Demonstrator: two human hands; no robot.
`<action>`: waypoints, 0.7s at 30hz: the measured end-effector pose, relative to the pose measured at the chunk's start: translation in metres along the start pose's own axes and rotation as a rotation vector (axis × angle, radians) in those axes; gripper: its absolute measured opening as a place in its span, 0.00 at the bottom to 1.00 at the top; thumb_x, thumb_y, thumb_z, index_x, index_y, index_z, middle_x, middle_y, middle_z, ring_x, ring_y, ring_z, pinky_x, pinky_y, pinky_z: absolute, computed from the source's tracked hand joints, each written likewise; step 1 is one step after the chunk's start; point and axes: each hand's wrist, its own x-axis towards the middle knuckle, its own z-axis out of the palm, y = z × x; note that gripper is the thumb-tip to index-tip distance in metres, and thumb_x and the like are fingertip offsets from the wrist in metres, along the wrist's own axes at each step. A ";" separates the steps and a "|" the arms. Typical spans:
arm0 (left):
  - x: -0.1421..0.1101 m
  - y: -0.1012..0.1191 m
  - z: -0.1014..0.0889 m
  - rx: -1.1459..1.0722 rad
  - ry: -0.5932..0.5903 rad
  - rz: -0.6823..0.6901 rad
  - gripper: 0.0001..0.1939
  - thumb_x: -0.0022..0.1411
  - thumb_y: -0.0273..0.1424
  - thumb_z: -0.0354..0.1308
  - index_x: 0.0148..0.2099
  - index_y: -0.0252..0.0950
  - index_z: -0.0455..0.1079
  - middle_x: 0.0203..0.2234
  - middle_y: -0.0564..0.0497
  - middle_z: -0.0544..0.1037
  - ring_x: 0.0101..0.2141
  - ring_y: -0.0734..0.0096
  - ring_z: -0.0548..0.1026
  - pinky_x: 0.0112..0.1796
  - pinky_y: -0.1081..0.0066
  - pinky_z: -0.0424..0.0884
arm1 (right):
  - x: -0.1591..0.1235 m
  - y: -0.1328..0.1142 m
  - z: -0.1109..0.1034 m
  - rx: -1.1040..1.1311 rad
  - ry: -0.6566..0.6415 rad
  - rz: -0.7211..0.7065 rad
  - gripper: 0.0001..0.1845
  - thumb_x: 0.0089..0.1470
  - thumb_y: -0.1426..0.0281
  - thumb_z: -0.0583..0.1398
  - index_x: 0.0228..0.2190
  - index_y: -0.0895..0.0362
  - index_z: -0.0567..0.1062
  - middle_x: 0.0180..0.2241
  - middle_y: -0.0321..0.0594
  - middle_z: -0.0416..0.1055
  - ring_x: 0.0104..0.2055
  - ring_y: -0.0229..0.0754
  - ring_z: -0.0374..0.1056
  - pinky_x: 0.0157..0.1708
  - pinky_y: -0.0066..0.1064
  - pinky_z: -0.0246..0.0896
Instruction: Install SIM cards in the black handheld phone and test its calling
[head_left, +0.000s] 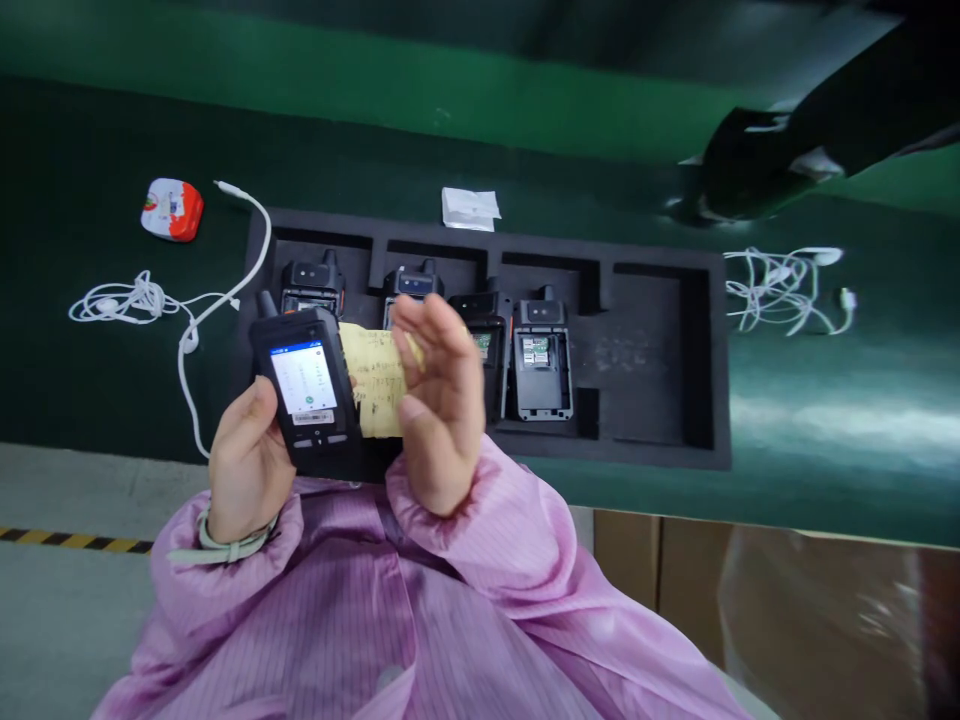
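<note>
Touchscreen walkie-talkie, screen lit with what looks like a dial pad, is up at the near left of the foam tray, clasped in the left hand; and here's the right hand, fingers loosely spread by the yellow handwritten note, contact hard to tell! Looks like a dialling step, the next move calling for one precise right fingertip.

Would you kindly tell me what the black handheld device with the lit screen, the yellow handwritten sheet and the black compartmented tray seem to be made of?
The device: probably a matte plastic or rubber casing, with thick moulded edges. The sheet: apparently matte paper, thin and written on. The tray: likely dense matte foam, judging by its thick, square-cut walls.
</note>
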 end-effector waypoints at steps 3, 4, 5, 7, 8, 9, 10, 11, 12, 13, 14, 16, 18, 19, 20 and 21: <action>-0.002 0.004 0.000 0.030 0.021 -0.037 0.15 0.55 0.41 0.73 0.35 0.33 0.80 0.35 0.42 0.88 0.45 0.49 0.85 0.48 0.56 0.82 | -0.002 0.006 -0.015 0.052 0.159 0.115 0.32 0.59 0.69 0.48 0.65 0.52 0.52 0.64 0.54 0.63 0.70 0.49 0.62 0.67 0.54 0.62; -0.002 0.005 0.000 0.047 0.031 -0.041 0.16 0.57 0.41 0.72 0.39 0.32 0.81 0.38 0.40 0.88 0.43 0.50 0.86 0.46 0.57 0.83 | -0.002 0.006 -0.019 0.077 0.169 0.158 0.31 0.59 0.69 0.48 0.63 0.52 0.54 0.63 0.53 0.64 0.68 0.48 0.64 0.67 0.53 0.63; -0.003 0.006 0.001 0.066 0.041 -0.046 0.18 0.58 0.41 0.71 0.43 0.31 0.82 0.40 0.39 0.88 0.42 0.51 0.86 0.43 0.59 0.84 | -0.002 0.007 -0.022 0.098 0.185 0.190 0.29 0.58 0.69 0.48 0.61 0.52 0.56 0.62 0.53 0.65 0.67 0.47 0.65 0.66 0.52 0.64; -0.003 0.007 0.002 0.096 0.064 -0.056 0.23 0.56 0.42 0.72 0.47 0.30 0.82 0.42 0.35 0.87 0.40 0.52 0.86 0.38 0.62 0.85 | -0.001 0.007 -0.024 0.136 0.243 0.214 0.27 0.58 0.69 0.48 0.59 0.51 0.57 0.61 0.52 0.66 0.66 0.45 0.66 0.65 0.51 0.65; -0.003 0.008 0.002 0.104 0.075 -0.057 0.25 0.54 0.43 0.74 0.48 0.29 0.82 0.43 0.34 0.87 0.39 0.51 0.87 0.36 0.63 0.85 | -0.001 0.008 -0.024 0.160 0.278 0.207 0.26 0.58 0.68 0.48 0.59 0.51 0.58 0.60 0.52 0.66 0.65 0.45 0.65 0.66 0.51 0.65; -0.003 0.008 0.002 0.110 0.082 -0.059 0.26 0.53 0.43 0.75 0.48 0.29 0.82 0.43 0.34 0.86 0.39 0.51 0.87 0.36 0.63 0.85 | -0.001 0.008 -0.023 0.183 0.306 0.193 0.26 0.58 0.68 0.48 0.58 0.50 0.58 0.60 0.51 0.66 0.65 0.45 0.65 0.66 0.51 0.64; -0.003 0.009 0.002 0.114 0.085 -0.059 0.26 0.52 0.43 0.75 0.47 0.29 0.82 0.43 0.34 0.86 0.40 0.50 0.86 0.36 0.63 0.85 | -0.001 0.009 -0.021 0.195 0.328 0.175 0.25 0.59 0.67 0.48 0.58 0.49 0.58 0.60 0.51 0.66 0.66 0.46 0.65 0.66 0.52 0.63; -0.003 0.009 0.002 0.117 0.089 -0.056 0.26 0.52 0.43 0.75 0.47 0.29 0.82 0.43 0.34 0.87 0.40 0.50 0.86 0.36 0.63 0.85 | -0.002 0.010 -0.020 0.188 0.343 0.157 0.24 0.60 0.66 0.47 0.58 0.49 0.58 0.60 0.50 0.66 0.66 0.46 0.65 0.66 0.52 0.63; -0.003 0.009 0.002 0.120 0.092 -0.054 0.25 0.53 0.43 0.74 0.47 0.29 0.82 0.43 0.35 0.87 0.40 0.51 0.87 0.37 0.63 0.85 | -0.002 0.011 -0.018 0.164 0.349 0.145 0.24 0.60 0.65 0.47 0.58 0.48 0.58 0.60 0.50 0.66 0.66 0.47 0.65 0.65 0.53 0.63; -0.003 0.009 0.003 0.124 0.095 -0.053 0.23 0.55 0.43 0.73 0.46 0.30 0.82 0.43 0.35 0.87 0.40 0.51 0.87 0.37 0.63 0.85 | -0.003 0.011 -0.018 0.129 0.356 0.140 0.24 0.61 0.64 0.45 0.58 0.48 0.57 0.60 0.51 0.65 0.65 0.47 0.65 0.65 0.54 0.64; -0.003 0.010 0.003 0.128 0.099 -0.055 0.22 0.56 0.43 0.72 0.46 0.30 0.83 0.43 0.35 0.87 0.40 0.51 0.87 0.38 0.63 0.85 | -0.003 0.011 -0.017 0.097 0.366 0.143 0.23 0.61 0.63 0.44 0.58 0.48 0.57 0.59 0.51 0.65 0.65 0.48 0.66 0.64 0.54 0.65; -0.004 0.010 0.004 0.138 0.111 -0.060 0.20 0.57 0.43 0.72 0.43 0.31 0.83 0.42 0.35 0.87 0.40 0.51 0.87 0.38 0.63 0.85 | -0.003 0.011 -0.017 0.083 0.389 0.159 0.23 0.61 0.62 0.43 0.57 0.48 0.56 0.57 0.53 0.66 0.63 0.49 0.67 0.62 0.56 0.66; -0.004 0.010 0.004 0.146 0.117 -0.062 0.19 0.55 0.43 0.73 0.40 0.32 0.83 0.42 0.36 0.87 0.40 0.51 0.87 0.38 0.63 0.85 | -0.003 0.010 -0.016 0.137 0.412 0.155 0.22 0.60 0.62 0.44 0.55 0.48 0.56 0.56 0.53 0.66 0.62 0.50 0.68 0.61 0.57 0.67; -0.004 0.010 0.004 0.146 0.118 -0.060 0.19 0.55 0.43 0.73 0.40 0.32 0.83 0.42 0.36 0.87 0.40 0.51 0.87 0.39 0.62 0.85 | -0.002 0.009 -0.016 0.160 0.418 0.150 0.22 0.59 0.62 0.44 0.55 0.48 0.56 0.55 0.53 0.65 0.61 0.51 0.68 0.60 0.57 0.67; -0.004 0.010 0.004 0.144 0.115 -0.057 0.19 0.54 0.44 0.74 0.40 0.32 0.83 0.42 0.37 0.87 0.40 0.51 0.87 0.40 0.61 0.85 | -0.002 0.009 -0.016 0.167 0.420 0.149 0.22 0.59 0.62 0.44 0.54 0.49 0.56 0.55 0.53 0.65 0.61 0.51 0.68 0.59 0.57 0.68; -0.004 0.010 0.004 0.143 0.111 -0.054 0.20 0.54 0.44 0.74 0.40 0.32 0.83 0.41 0.37 0.87 0.41 0.50 0.86 0.43 0.60 0.85 | -0.002 0.009 -0.016 0.155 0.417 0.149 0.22 0.59 0.62 0.43 0.54 0.49 0.55 0.54 0.54 0.65 0.60 0.51 0.68 0.58 0.57 0.68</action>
